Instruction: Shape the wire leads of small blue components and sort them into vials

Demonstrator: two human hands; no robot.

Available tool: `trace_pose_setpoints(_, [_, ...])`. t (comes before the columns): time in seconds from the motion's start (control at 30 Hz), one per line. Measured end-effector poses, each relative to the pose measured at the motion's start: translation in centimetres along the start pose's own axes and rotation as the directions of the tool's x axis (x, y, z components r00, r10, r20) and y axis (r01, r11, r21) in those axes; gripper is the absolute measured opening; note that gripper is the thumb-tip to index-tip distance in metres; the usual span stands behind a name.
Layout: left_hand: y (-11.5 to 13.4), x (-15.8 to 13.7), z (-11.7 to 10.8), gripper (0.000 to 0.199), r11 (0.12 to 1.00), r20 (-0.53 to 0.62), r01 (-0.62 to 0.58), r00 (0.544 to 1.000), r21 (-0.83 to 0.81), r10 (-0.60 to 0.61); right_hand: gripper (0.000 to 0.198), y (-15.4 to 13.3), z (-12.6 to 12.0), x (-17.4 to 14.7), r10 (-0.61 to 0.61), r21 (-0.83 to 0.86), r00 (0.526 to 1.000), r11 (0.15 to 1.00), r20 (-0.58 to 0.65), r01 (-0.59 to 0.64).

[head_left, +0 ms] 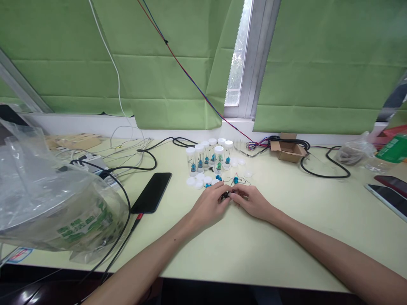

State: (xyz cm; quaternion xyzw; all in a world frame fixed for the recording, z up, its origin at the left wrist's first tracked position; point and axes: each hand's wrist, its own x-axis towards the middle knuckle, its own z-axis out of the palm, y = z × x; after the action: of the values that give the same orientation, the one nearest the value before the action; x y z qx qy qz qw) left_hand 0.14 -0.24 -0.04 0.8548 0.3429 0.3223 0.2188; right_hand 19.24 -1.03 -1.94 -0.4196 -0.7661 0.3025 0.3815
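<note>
My left hand (211, 199) and my right hand (251, 200) meet above the table, fingers pinched around a small black part (225, 194). Its exact kind is too small to make out, and fingers cover some of it. Just beyond my hands lies a small blue piece with thin stems (235, 180). More blue pieces (218, 178) rest close by my left fingers. Behind them stand several clear tubes with white caps (193, 163), most with a blue piece inside; one tube (218, 159) holds a green piece. Loose white caps (199, 184) lie in front of the tubes.
A black phone (151, 192) lies left of my hands, with cables around it. A large plastic-wrapped tub (63, 199) fills the left side. A small open cardboard box (288, 150) and black cable (330, 174) are at back right. More phones (388, 197) and a green-labelled bottle (391, 150) sit far right.
</note>
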Motion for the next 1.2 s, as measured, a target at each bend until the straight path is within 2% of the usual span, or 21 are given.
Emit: trace_pose_setpoints(1.2, [0.12, 0.02, 0.10, 0.022, 1.000, -0.016, -0.006, 1.000, -0.020, 0.005, 0.017, 0.30, 0.13, 0.06, 0.008, -0.004, 1.000, 1.000, 0.014, -0.008])
